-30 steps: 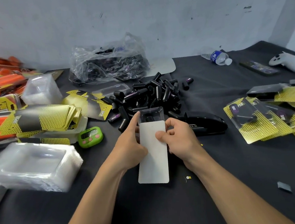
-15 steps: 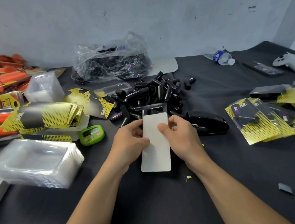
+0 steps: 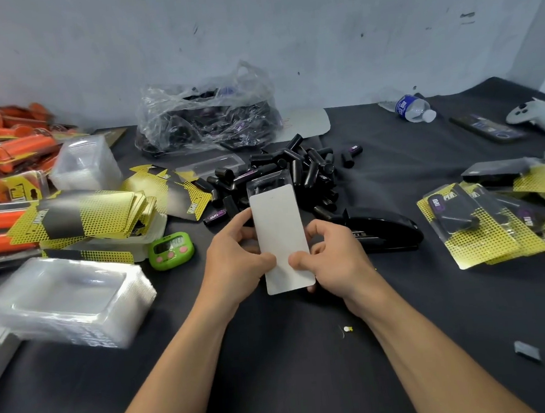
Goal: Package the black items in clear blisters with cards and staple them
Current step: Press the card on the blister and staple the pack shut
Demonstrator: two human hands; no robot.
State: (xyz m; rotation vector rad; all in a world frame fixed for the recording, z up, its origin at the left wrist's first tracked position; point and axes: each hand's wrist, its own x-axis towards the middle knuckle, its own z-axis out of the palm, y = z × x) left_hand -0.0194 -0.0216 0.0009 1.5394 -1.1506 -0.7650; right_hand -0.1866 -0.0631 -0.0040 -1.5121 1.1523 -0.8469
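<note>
Both hands hold one white-backed card [image 3: 282, 238] with a clear blister [image 3: 268, 182] showing past its far end. My left hand [image 3: 233, 264] grips the card's left edge, my right hand [image 3: 334, 260] its lower right edge. A black item sits inside the blister, mostly hidden by the card. Behind lies a pile of black cylinders [image 3: 288, 169]. A black stapler [image 3: 380, 230] rests just right of my right hand. Printed yellow cards [image 3: 79, 218] are stacked at the left, and empty clear blisters [image 3: 66, 300] lie nearer at the left.
Finished yellow packages [image 3: 494, 224] lie at the right. A plastic bag of black items [image 3: 205, 120] sits at the back. Orange packaged goods [image 3: 7, 162], a green timer [image 3: 170, 248], a water bottle [image 3: 412, 109], a white controller [image 3: 538, 115] and a staple strip [image 3: 527, 351] lie around.
The card and blister have been lifted slightly and tilted, and my right hand has slid down toward the card's lower right edge. The blister shows less beyond the card's far end.
</note>
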